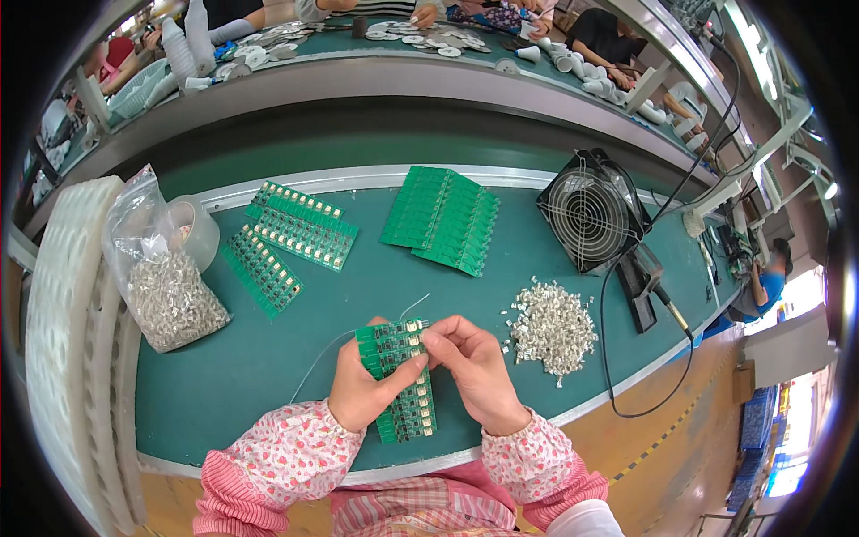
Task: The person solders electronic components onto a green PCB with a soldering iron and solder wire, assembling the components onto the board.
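Note:
My left hand (pixel 358 385) grips a green circuit board panel (pixel 407 425) by its left side, thumb across its face. Small dark parts and a row of white connectors run down the panel. At the panel's upper right edge, my right hand (pixel 474 362) is closed in a pinch beside the top connectors. Whatever lies between those fingertips is too small or hidden to make out. A thin pale wire (pixel 315 362) runs on the table behind the panel and shows again above it. To the right of my right hand lies a heap of small white connectors (pixel 552 329).
Panels with connectors (pixel 304 228) lie at the back left, and a stack of bare green panels (pixel 443 219) at the back middle. A bag of connectors (pixel 170 291) and a white cup (pixel 199 231) stand left. A black fan (pixel 586 213) and a soldering iron (pixel 673 309) with its cable are right. People work beyond.

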`<state>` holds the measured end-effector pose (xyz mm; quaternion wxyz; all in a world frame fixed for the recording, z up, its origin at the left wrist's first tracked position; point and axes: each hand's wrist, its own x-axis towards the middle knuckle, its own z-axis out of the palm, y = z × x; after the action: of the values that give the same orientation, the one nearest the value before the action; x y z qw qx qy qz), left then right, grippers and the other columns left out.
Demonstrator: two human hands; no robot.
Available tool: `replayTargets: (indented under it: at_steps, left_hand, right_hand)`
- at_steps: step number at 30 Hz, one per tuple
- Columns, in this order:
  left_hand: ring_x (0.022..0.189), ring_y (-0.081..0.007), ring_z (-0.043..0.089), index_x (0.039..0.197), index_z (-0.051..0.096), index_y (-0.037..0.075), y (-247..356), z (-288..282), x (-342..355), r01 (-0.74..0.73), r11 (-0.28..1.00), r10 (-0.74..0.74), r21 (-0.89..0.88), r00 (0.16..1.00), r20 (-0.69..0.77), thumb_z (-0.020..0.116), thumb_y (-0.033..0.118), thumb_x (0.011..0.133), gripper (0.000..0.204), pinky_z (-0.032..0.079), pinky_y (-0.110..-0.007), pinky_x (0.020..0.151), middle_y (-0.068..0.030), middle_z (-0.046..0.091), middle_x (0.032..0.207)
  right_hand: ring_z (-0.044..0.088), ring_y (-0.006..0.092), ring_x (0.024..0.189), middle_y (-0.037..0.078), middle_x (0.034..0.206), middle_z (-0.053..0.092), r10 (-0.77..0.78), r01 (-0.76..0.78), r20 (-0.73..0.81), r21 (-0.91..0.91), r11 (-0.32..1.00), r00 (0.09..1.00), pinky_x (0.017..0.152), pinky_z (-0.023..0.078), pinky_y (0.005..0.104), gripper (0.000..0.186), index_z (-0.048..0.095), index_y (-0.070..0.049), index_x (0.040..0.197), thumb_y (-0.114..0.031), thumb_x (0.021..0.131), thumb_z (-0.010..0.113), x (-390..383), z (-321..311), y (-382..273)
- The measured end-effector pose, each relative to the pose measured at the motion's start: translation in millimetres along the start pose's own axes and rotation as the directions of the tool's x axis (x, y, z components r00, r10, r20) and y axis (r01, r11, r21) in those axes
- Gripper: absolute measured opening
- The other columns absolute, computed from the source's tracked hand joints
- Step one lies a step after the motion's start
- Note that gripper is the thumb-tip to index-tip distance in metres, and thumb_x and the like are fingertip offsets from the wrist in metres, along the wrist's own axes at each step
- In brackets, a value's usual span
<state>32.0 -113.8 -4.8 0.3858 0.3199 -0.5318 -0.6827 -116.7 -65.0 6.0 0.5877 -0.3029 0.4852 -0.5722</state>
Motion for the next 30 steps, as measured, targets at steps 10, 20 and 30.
replayTargets:
  at_steps: [10,20,30]
  left_hand:
    - [0.075,-0.0084,0.058,0.090,0.062,0.000,0.6,-0.8,-0.4,-0.006,0.999,0.005,0.045,1.000,0.027,0.070,0.006,0.078,0.016,0.047,-0.024,0.065,-0.0008,0.058,0.083]
    - [0.075,-0.0093,0.059,0.092,0.064,0.000,1.9,1.4,-1.0,0.026,0.994,-0.030,0.109,0.999,0.031,0.071,0.005,0.076,0.018,0.047,-0.025,0.064,-0.0015,0.058,0.084]
    - [0.074,-0.0086,0.058,0.089,0.064,0.000,2.7,0.4,-2.5,0.014,0.994,-0.019,0.107,0.999,0.048,0.071,0.005,0.076,0.015,0.047,-0.024,0.063,-0.0012,0.057,0.084]
  right_hand:
    - [0.057,0.0094,0.078,0.004,0.088,0.061,0.058,-0.057,0.077,-0.007,0.998,0.995,0.073,0.046,0.0243,0.013,0.057,-0.001,0.093,-0.013,0.090,0.061,1.3,-10.6,-8.1]
    - [0.058,0.0101,0.081,0.004,0.089,0.061,0.034,-0.034,0.042,-0.008,0.999,0.999,0.076,0.048,0.0244,0.015,0.055,0.000,0.092,-0.011,0.088,0.063,-1.7,-11.2,-4.9]
    - [0.059,0.0098,0.083,0.004,0.089,0.061,0.029,-0.029,0.070,0.001,1.000,0.997,0.077,0.048,0.0243,0.016,0.053,0.000,0.094,-0.013,0.090,0.061,-4.4,-10.7,-1.9]
